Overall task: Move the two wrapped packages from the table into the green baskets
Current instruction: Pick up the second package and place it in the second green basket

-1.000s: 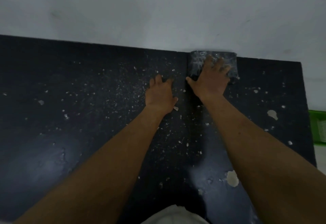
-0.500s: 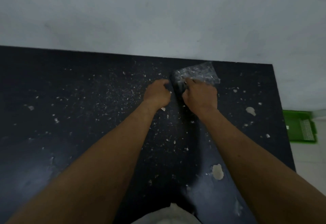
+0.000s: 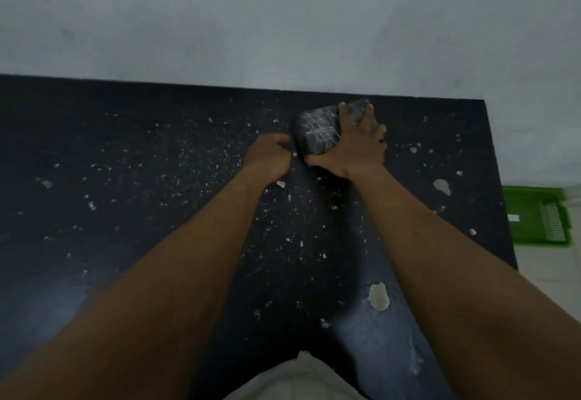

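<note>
Right hand (image 3: 352, 148) is spread over a dark package (image 3: 317, 132) in shiny plastic wrap, thumb hooked under its near corner, fingers draped across the top. The package sits upper centre-right of the frame, close to the counter's (image 3: 125, 211) far edge against the wall. Left hand (image 3: 267, 160) is curled into a loose fist just beside it, gripping nothing as far as the dim view shows. The risk here is that slick film sliding under a one-handed hold, so the package drops or skids on the gritty, flecked surface. There is little room behind it; plenty toward the viewer. One green basket (image 3: 534, 217) shows at the right edge, below the counter's corner, so the carry must clear that edge. Only one package is visible.
</note>
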